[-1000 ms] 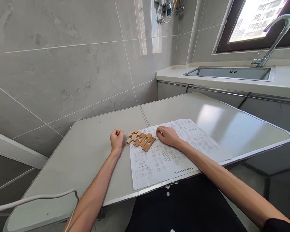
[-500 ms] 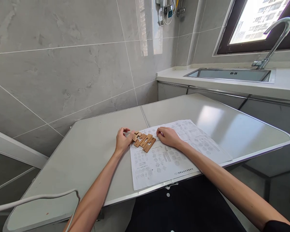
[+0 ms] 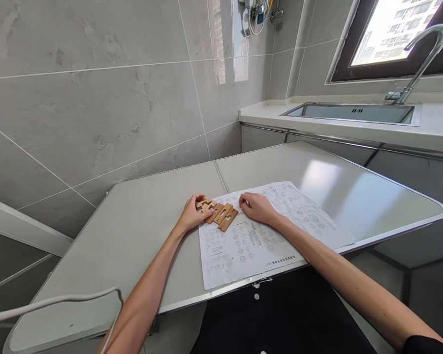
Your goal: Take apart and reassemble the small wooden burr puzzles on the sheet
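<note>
Flat wooden puzzle pieces (image 3: 223,216) with notches and slots lie side by side in a slanted row on a printed paper sheet (image 3: 239,268). Around the left end of the row is my left hand (image 3: 192,214), its thumb laid across the pieces and its fingers curled behind them. Lighter wooden pieces show between thumb and fingers, partly covered. My right hand (image 3: 257,207) rests on the sheet to the right of the row, apart from the wood. Its fingers are curled in, and nothing shows in them.
The folding table (image 3: 151,206) has a seam across it and stands by a grey tiled wall (image 3: 96,123). A white cable (image 3: 59,301) crosses its near left corner. Behind, to the right, are a counter with a sink (image 3: 347,113) and a faucet (image 3: 428,54).
My left hand has shifted onto the left end of the wooden row, and its thumb now reaches over the pieces. The right hand has stayed in place.
</note>
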A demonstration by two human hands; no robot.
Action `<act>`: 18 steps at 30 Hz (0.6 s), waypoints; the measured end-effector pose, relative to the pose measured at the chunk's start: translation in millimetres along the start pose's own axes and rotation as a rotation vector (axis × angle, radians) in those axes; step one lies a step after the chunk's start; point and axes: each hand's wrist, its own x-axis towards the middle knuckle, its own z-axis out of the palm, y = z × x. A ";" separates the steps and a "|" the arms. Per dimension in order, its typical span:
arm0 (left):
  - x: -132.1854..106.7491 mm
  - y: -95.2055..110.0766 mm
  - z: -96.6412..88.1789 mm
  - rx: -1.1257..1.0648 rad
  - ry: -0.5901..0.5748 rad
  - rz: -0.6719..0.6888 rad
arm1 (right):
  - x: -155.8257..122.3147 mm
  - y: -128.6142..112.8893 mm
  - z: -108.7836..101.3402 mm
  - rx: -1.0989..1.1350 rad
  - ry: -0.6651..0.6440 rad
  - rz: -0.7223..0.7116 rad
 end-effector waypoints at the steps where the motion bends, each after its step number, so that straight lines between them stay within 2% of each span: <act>1: 0.1 -0.3 -2.0 -0.021 -0.024 0.002 | 0.0 0.0 -0.3 0.000 -0.004 0.002; 5: -0.8 0.5 -7.8 -0.018 -0.039 -0.003 | 0.2 -0.3 -1.2 0.003 -0.010 0.005; 10: -1.4 -1.4 -4.4 0.015 0.044 -0.014 | 0.0 -1.5 -2.3 0.000 -0.015 0.006; 14: -1.4 -3.0 -2.3 0.147 0.136 -0.014 | -0.3 -2.5 -3.8 0.007 -0.017 0.004; 18: -1.8 -2.1 -3.5 0.176 0.177 -0.028 | 0.1 -1.8 -3.8 0.012 -0.013 0.001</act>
